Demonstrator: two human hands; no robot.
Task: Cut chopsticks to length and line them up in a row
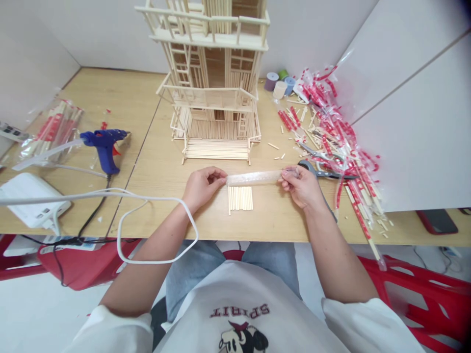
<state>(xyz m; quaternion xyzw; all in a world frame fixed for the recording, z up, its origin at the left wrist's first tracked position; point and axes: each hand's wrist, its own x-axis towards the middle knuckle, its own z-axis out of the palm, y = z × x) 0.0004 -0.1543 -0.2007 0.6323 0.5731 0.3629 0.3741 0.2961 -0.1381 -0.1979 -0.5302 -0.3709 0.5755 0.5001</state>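
Note:
A strip of clear tape [253, 178] is stretched level between my two hands, just above the table. My left hand [204, 188] pinches its left end between thumb and fingers. The other end is gripped by my right hand [299, 185]. Directly below the strip lies a row of short wooden sticks [241, 198], side by side; the leftmost one is longer than the others. Behind them stands a model house [217, 98] of wooden sticks, with balconies, railings and ladders; its top runs out of view.
A blue glue gun [106, 144] and bagged chopsticks [55, 127] lie left, near a white power strip [33, 201]. A white cable [158, 198] loops over my left forearm. Right are scissors [324, 172], red-and-clear wrappers [342, 132], tape rolls [279, 88] and a phone [437, 221].

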